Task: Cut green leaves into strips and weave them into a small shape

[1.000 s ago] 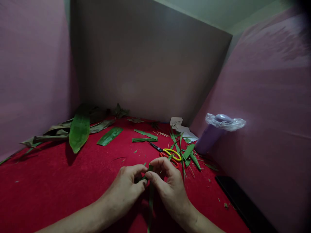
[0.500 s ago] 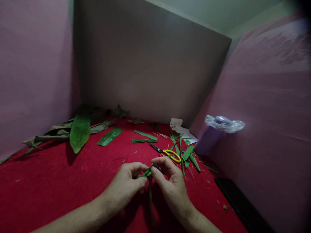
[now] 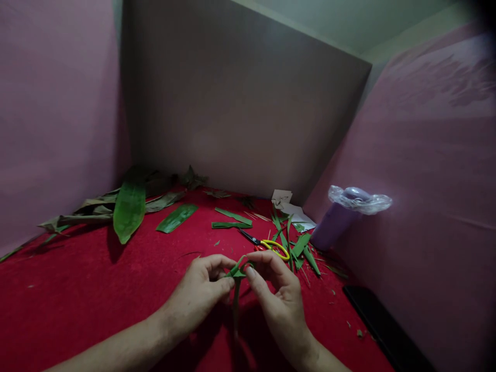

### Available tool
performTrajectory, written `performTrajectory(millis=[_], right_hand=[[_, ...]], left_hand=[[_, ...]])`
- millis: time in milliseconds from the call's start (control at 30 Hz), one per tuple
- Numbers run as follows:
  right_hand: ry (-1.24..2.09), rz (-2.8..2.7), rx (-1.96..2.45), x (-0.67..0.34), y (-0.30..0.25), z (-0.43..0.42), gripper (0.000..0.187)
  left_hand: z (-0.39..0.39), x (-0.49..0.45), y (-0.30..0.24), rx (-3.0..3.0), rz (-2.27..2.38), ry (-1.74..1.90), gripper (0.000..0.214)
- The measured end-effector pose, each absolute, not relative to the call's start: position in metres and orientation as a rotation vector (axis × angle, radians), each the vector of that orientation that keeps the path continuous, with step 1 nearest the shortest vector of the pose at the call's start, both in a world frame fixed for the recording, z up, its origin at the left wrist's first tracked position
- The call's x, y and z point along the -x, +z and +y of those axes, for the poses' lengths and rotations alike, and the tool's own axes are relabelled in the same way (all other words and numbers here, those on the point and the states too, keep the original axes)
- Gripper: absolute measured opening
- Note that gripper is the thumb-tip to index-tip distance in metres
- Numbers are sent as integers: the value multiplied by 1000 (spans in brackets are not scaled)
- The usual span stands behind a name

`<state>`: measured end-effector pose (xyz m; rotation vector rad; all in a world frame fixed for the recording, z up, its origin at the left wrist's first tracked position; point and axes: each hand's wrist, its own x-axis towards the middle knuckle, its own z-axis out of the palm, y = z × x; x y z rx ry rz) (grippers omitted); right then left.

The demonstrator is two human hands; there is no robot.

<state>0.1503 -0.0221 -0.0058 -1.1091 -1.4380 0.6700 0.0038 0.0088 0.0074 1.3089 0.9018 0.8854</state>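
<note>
nearer than the scissors (image 3: 256, 241), left hand (image 3: 207, 283) and right hand (image 3: 277, 287) pinch a folded leaf strip (image 3: 237, 272), probably light, pliant, easily split, best held at its folds

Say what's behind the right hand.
Beyond the right hand: black-bladed scissors with a yellow loop handle, and flat green leaf strips. The hand hides most of the red handle.

Hanging strip (image 3: 236, 299) blurred, scissors (image 3: 259, 241) partly hidden, black slab (image 3: 383, 328) cut off
</note>
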Motion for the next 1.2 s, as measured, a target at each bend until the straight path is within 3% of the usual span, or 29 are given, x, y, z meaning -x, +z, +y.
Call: performTrajectory(millis=[367, 833, 1033, 1200], right_hand=[[538, -1357, 1048, -151, -2, -26, 17], [820, -1105, 1206, -161, -3, 0, 22], [195, -1379, 1235, -164, -1, 3, 22], [229, -1657, 1161, -153, 21, -3, 15]], left_hand=[[15, 1, 6, -1082, 887, 894, 24], [28, 9, 9, -994, 878, 1126, 21], [33, 14, 12, -1063, 934, 1184, 18], [35, 15, 10, -1108, 835, 1158, 15]])
